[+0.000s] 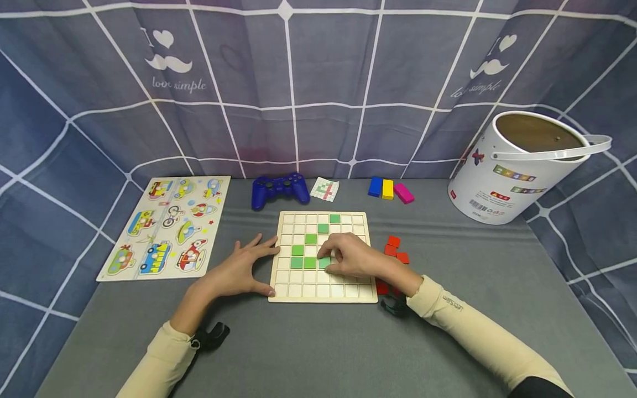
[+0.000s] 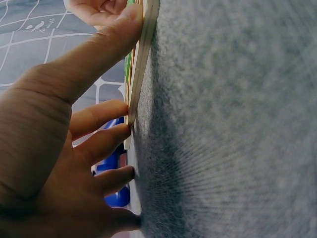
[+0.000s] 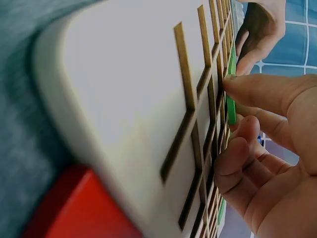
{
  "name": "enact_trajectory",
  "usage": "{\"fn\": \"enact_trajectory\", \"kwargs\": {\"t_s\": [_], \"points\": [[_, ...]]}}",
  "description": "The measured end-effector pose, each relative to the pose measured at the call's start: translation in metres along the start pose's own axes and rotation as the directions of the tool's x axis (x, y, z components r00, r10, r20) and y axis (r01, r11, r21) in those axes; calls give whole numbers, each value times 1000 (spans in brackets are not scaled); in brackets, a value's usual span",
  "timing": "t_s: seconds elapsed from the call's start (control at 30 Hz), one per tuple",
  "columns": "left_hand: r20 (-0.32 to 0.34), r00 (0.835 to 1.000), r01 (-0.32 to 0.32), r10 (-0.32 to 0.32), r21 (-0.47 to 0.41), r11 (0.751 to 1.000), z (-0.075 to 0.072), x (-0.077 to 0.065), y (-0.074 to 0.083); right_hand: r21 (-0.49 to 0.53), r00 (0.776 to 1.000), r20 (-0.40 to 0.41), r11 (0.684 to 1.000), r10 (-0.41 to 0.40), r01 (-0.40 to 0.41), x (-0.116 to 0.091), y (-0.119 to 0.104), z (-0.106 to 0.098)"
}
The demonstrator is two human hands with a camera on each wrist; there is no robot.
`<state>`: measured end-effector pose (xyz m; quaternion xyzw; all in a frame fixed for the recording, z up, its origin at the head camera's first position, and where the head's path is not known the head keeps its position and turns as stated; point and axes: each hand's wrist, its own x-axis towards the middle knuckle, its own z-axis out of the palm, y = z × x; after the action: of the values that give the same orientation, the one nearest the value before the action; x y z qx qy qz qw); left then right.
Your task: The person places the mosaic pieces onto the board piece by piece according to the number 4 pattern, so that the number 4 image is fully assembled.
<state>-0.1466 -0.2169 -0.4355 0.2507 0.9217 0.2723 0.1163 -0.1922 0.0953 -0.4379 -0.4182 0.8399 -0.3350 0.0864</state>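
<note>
A wooden grid board (image 1: 293,290) lies flat on the table with several green square tiles (image 1: 311,239) in its cells. My left hand (image 1: 239,270) spreads its fingers along the board's left edge. Its thumb (image 2: 99,54) touches the lower left corner, and a fingertip meets the edge farther up. Over the middle of the board, my right hand (image 1: 352,255) pinches a green tile (image 3: 232,89) between thumb and fingers, low against the grid. Several red square tiles (image 1: 393,241) lie right of the board, some partly hidden by the right forearm.
A picture puzzle board (image 1: 164,226) lies at the left. Behind the grid are a blue game controller (image 1: 280,190), a small pattern card (image 1: 324,189) and blue, yellow and pink blocks (image 1: 387,189). A white bucket (image 1: 497,188) stands at the back right.
</note>
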Motion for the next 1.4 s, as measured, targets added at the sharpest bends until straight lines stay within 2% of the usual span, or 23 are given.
{"fn": "enact_trajectory", "kwargs": {"t_s": [0.37, 0.53, 0.77, 1.0, 1.23, 1.4], "points": [[1, 1000, 7, -7, 0, 1000, -2, -1, 0, -4, 999, 31, 999, 38, -38, 8, -1, 0], [-1, 1000, 7, -7, 1, 1000, -2, -1, 1, 14, 999, -9, 999, 52, -52, 2, 2, -5], [1, 1000, 3, -3, 6, 1000, -2, 2, 1, 6, 986, -126, 994, 110, -110, -25, 22, -36], [13, 1000, 7, -7, 5, 1000, -2, 2, 1, -79, 951, -200, 964, 236, -256, -63, 48, -65], [11, 1000, 13, -13, -15, 1000, -2, 0, 0, -114, 923, -204, 928, 327, -354, -86, 62, -75], [12, 1000, 3, -3, -15, 1000, 0, 0, 0, -124, 915, -217, 921, 339, -370, -91, 66, -77]]}}
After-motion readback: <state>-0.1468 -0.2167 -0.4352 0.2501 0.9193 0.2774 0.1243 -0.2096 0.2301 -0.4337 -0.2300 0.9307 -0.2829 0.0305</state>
